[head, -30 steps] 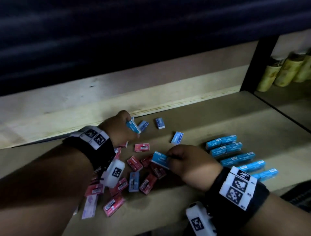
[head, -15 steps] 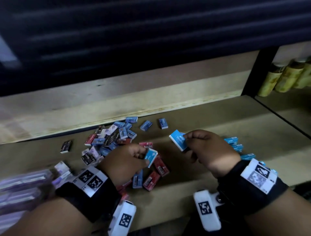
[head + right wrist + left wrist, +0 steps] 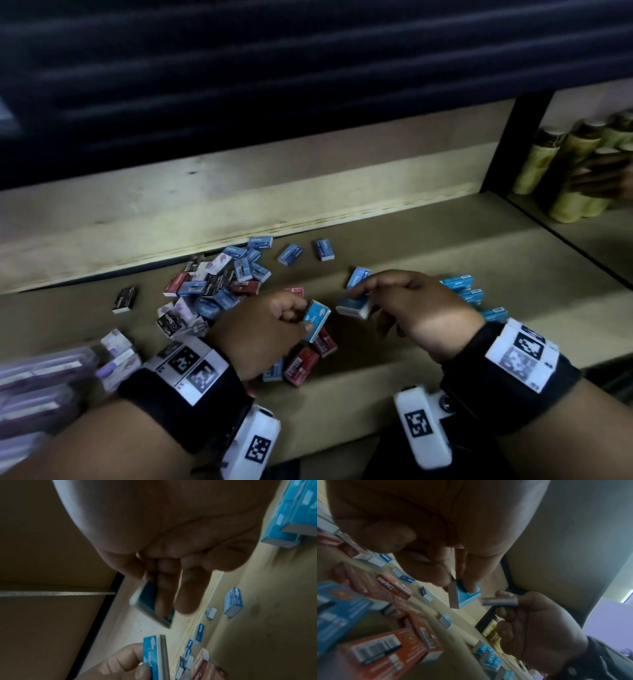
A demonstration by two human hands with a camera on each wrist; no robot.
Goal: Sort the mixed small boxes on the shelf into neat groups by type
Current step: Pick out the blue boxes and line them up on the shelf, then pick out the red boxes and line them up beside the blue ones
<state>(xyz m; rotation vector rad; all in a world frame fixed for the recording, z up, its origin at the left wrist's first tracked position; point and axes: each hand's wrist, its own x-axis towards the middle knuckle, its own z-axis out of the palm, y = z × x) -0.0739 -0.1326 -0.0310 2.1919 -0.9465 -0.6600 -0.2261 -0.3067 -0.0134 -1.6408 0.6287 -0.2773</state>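
Boxes: light, stiff card, pinch flat faces | left hand [image 3: 270, 329] pinching blue staple box [image 3: 317, 320] | right hand [image 3: 421, 308] pinching another blue box [image 3: 354, 306]

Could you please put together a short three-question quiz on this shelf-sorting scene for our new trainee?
1. True or false: the left hand holds a red box.
2. Which boxes stand in a neat group beyond the right hand? A) light blue boxes B) black boxes C) red boxes
3. Fill in: the yellowish bottles stand in the compartment to the ____ of the dark divider.

Key
1. False: the left hand pinches a light blue box, and the right hand grips another light blue box.
2. A
3. right
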